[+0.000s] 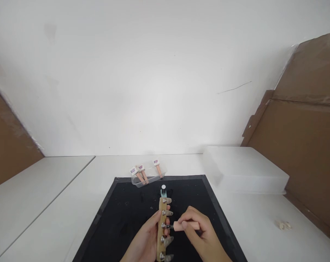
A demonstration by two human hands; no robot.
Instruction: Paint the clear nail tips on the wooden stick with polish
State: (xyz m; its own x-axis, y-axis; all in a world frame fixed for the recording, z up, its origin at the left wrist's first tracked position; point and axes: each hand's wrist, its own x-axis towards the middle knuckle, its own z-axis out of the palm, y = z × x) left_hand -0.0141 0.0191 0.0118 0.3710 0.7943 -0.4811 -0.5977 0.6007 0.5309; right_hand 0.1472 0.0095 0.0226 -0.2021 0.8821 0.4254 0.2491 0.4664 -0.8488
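My left hand (148, 236) grips a wooden strip (161, 218), its fingers wrapped behind it. Several clear false nail tips (168, 241) stick out to the right from round metal holders along the strip. Between the thumb and fingers of my right hand (199, 231) is a nail polish brush (184, 226) with a pink handle, lying nearly level. Its dark tip points left and meets the middle nail tip, which it partly hides. Just beyond the strip's far end is a small teal object (163, 190) with a white round top; its kind is unclear.
Beneath my hands lies a black mat (134, 211) on the white table (80, 203). A clear tray (153, 179) at its far edge holds several pink-handled bottles (140, 177) with white labels. To the right are a white box (247, 171) and small pale pieces (283, 225). Cardboard panels flank both sides.
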